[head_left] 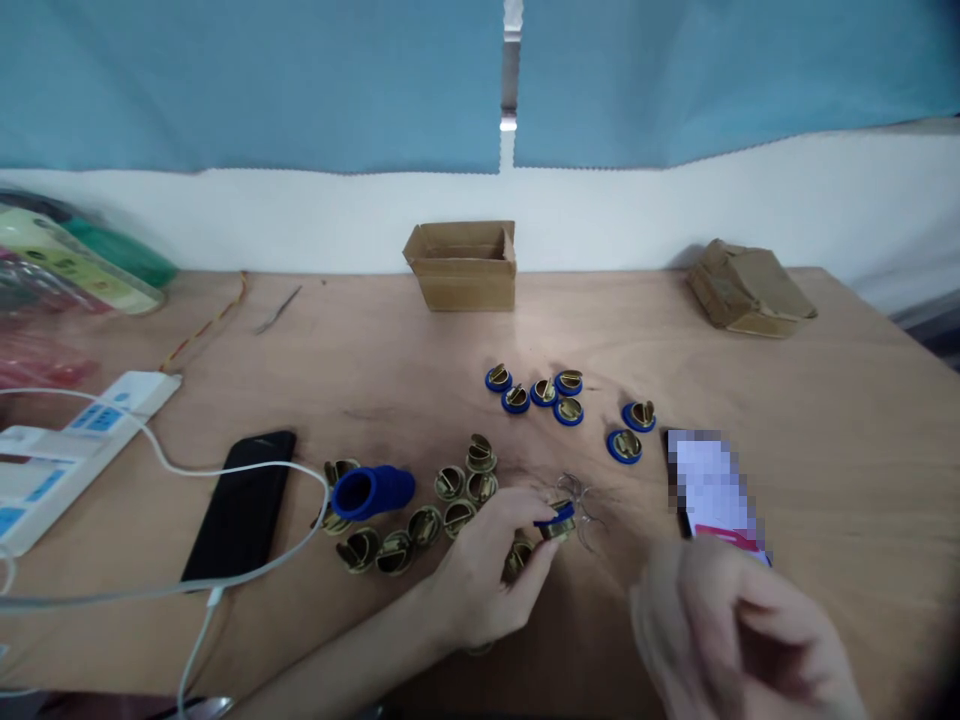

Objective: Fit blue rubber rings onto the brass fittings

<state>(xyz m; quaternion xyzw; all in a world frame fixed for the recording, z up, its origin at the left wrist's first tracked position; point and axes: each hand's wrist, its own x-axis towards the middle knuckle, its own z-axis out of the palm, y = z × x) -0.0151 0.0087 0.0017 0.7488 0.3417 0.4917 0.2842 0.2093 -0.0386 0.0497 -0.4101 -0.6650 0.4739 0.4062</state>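
Observation:
My left hand pinches a round brass fitting with a blue ring around it between thumb and fingertips. Just left of that hand lie several bare brass fittings, each with a raised crossbar. A stack of blue rings rests on its side among them. Farther back are several brass fittings with blue rings fitted. My right hand is at lower right, near a phone with a lit screen. Its fingers look curled but are smeared by motion, and whatever they may hold is hidden.
An uncovered cardboard box stands by the wall, with a crumpled cardboard box at far right. A dark phone, a white cable and a power strip lie left. Tweezers and plastic bags are farther back.

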